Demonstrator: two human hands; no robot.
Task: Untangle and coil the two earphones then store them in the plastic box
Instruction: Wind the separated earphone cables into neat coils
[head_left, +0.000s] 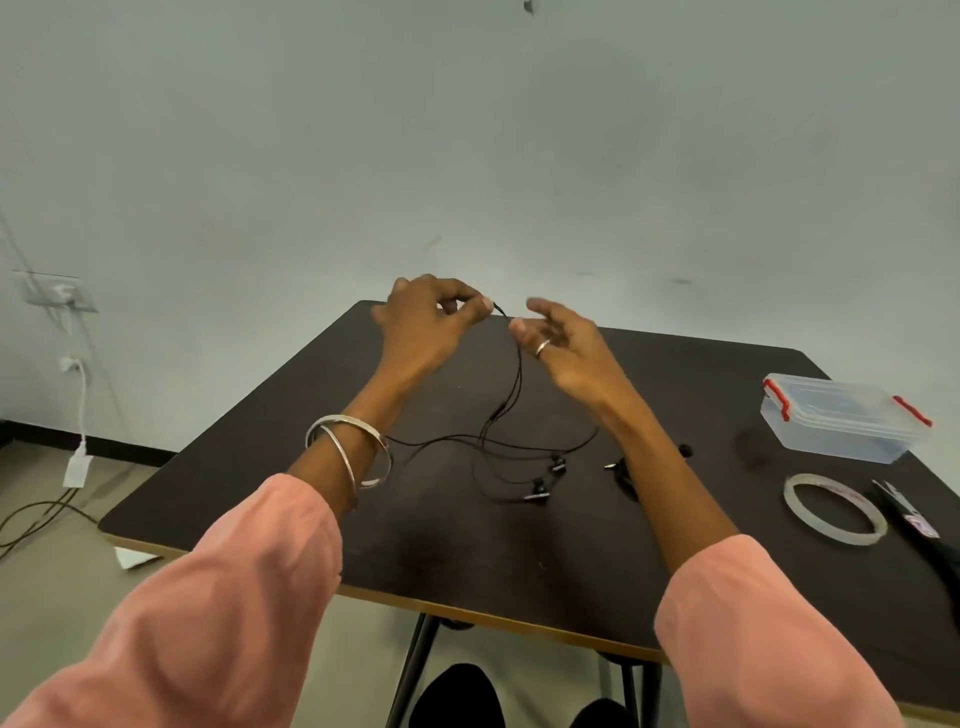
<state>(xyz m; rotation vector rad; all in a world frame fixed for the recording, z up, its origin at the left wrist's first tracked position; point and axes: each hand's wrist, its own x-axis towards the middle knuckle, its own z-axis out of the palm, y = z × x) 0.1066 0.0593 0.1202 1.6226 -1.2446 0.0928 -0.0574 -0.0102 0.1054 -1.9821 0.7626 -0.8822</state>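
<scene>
Thin black earphone cables (511, 395) hang in a tangle from my raised hands down to the dark table (467, 545). My left hand (423, 325) pinches the top of the cable between thumb and fingers. Just to its right, my right hand (563, 345) has its fingers spread, and the cable runs past its thumb. Earbuds (540, 488) and loose loops lie on the table below, and a plug (615, 466) rests beside my right forearm. The clear plastic box (841, 418) with red clips sits shut at the table's right side.
A roll of clear tape (834, 509) and black scissors (914, 525) lie near the right edge, in front of the box. The table's far edge meets a plain wall. Cables and a wall socket (57, 293) are at the left on the floor side.
</scene>
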